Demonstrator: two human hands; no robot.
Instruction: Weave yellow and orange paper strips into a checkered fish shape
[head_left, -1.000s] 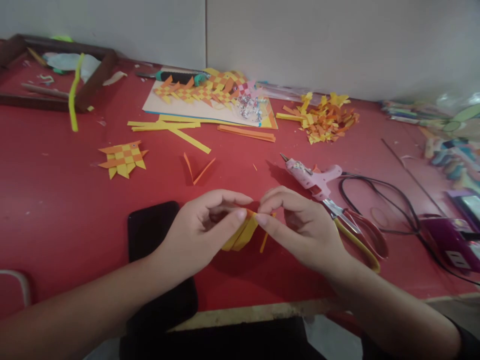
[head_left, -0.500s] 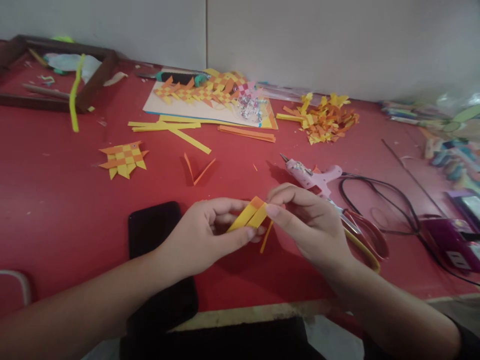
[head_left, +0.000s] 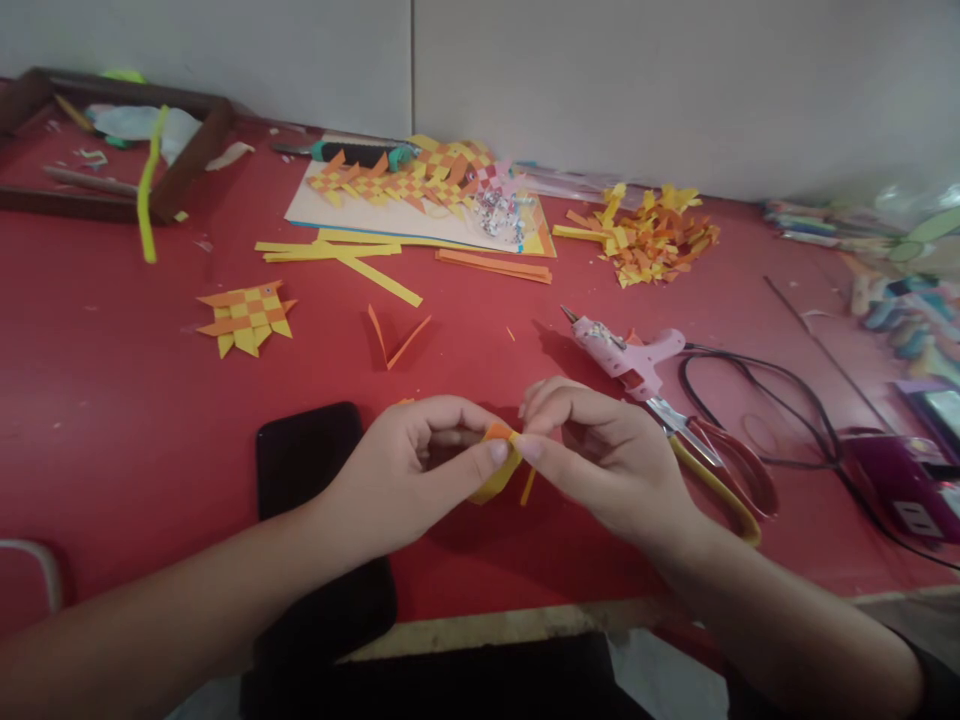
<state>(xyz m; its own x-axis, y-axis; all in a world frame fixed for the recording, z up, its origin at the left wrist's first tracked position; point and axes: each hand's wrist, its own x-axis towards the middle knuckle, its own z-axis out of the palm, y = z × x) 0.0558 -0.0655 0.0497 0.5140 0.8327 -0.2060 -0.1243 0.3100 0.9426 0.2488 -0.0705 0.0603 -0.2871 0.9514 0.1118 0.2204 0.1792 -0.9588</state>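
Observation:
My left hand (head_left: 409, 478) and my right hand (head_left: 607, 460) meet above the red table (head_left: 112, 420), both pinching folded yellow and orange paper strips (head_left: 496, 468). The strips are bent into a small loop between my thumbs and forefingers. A thin orange strip (head_left: 528, 487) hangs down below them. A black phone (head_left: 304, 455) lies under my left wrist.
A pink glue gun (head_left: 626, 355) and scissors (head_left: 720, 470) lie right of my hands, with black cables (head_left: 780, 400) beyond. A woven paper star (head_left: 247, 317), loose strips (head_left: 360, 260), woven pieces on a card (head_left: 420, 190) and a scrap pile (head_left: 645, 235) lie farther back. A wooden frame (head_left: 112, 150) sits far left.
The strips, held straight and raised half a second ago, are now bent down into a tight loop between my fingertips. My hands have closed in on each other.

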